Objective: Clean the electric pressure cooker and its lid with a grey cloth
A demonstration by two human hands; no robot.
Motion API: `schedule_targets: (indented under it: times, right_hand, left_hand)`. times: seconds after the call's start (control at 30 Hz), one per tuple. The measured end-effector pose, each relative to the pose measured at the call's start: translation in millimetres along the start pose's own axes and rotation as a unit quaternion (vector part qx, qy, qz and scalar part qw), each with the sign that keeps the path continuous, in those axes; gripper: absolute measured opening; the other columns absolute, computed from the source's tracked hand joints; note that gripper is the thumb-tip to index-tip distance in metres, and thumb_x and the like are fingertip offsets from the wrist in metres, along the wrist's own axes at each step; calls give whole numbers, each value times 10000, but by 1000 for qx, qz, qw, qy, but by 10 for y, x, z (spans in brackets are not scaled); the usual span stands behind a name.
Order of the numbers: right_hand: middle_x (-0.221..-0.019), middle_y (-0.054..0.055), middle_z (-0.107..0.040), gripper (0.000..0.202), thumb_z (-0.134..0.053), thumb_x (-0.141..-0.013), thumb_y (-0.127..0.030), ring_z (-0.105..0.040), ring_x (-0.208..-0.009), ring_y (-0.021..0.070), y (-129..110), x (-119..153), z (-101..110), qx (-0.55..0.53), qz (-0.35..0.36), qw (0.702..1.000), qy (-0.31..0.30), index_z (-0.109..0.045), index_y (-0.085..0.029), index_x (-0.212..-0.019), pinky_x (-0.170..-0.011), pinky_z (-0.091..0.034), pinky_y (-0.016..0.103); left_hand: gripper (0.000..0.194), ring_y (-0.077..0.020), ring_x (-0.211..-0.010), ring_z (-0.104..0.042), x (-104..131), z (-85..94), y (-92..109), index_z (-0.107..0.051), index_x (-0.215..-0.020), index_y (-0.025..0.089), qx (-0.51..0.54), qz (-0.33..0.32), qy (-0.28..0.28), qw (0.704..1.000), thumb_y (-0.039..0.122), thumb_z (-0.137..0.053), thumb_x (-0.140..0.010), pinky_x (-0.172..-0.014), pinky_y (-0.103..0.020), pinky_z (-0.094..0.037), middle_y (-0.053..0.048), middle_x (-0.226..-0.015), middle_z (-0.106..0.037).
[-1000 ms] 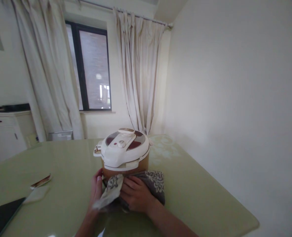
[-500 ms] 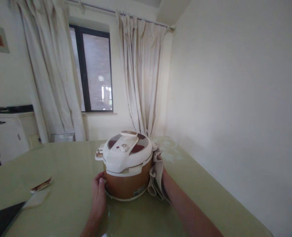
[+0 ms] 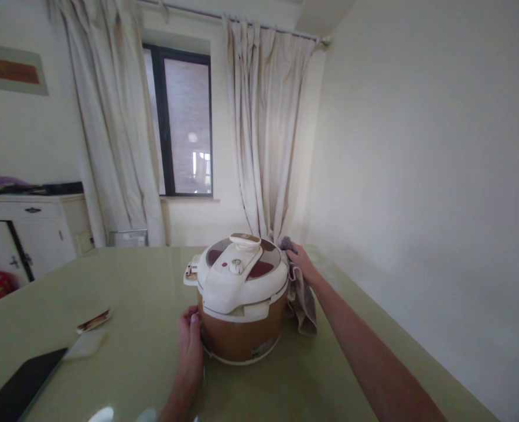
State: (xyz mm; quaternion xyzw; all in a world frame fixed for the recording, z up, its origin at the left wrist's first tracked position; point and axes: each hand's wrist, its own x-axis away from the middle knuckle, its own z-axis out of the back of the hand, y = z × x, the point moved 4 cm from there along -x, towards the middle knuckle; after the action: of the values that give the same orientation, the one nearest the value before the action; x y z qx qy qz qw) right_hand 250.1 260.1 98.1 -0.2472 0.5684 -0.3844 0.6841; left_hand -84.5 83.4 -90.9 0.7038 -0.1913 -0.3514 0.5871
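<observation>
An electric pressure cooker with a white lid and a brown body stands upright on the green tabletop. My left hand is closed against the lower left side of the cooker, its fingertips partly hidden behind the body. At the cooker's right rear, my right hand grips a grey-brown cloth. The cloth hangs in folds down along the cooker's right side, close to the lid's edge.
A dark flat board-like object lies on the table at the left, near a small brown-and-white piece. A wall runs along the table's right edge. A white cabinet stands behind at the left.
My right hand has moved up and back along the cooker's right side, taking the cloth with it. My left hand keeps its place on the cooker. The view has turned slightly left.
</observation>
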Motion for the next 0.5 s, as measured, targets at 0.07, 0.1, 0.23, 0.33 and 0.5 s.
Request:
schedule_targets:
  times: [0.07, 0.1, 0.23, 0.33, 0.5]
  right_hand:
    - [-1051, 83, -844, 337, -658, -784, -404, -741, -1079, 338, 8, 179, 58, 14, -3, 1000, 10, -832, -215, -1002, -1090, -576, 533]
    - [-1122, 97, -842, 362, -646, -793, -405, -733, -1134, 344, 11, 291, 84, 23, -1, 1000, 20, -829, -219, -1045, -1129, -555, 539]
    - [-1241, 144, -805, 370, -627, -867, -427, -717, -1211, 346, -1, 608, 142, 72, 20, 996, 53, -803, -206, -1107, -1182, -524, 547]
    - [-1162, 119, -817, 295, -699, -821, -367, -736, -1127, 327, 3, 505, 141, 71, -16, 997, 34, -790, -214, -1057, -1141, -549, 526]
    - [-850, 64, -825, 165, -800, -813, -331, -785, -872, 311, 62, 95, 33, -20, -67, 997, 15, -812, -225, -938, -895, -650, 486]
  left_hand:
    - [657, -358, -1330, -610, 4, 13, 35, -592, -1288, 216, -6, -2, 2, 1000, 795, -462, -1005, -1219, -603, -476, -124, -1294, -642]
    - [654, -361, -1338, -604, 10, 22, 52, -590, -1289, 214, -8, -3, 1, 1000, 790, -460, -1008, -1233, -613, -463, -127, -1298, -642]
    - [634, -358, -1364, -596, 47, 52, 110, -579, -1321, 219, -14, -1, -7, 1000, 766, -449, -1029, -1252, -618, -451, -128, -1333, -646]
    - [637, -351, -1363, -603, 55, 59, 129, -569, -1352, 225, -20, 10, -9, 1000, 761, -431, -1038, -1230, -597, -478, -120, -1349, -647]
    - [614, -366, -1352, -603, -15, 73, 107, -583, -1284, 226, -16, 20, 9, 1000, 762, -470, -1005, -1230, -615, -473, -117, -1300, -649]
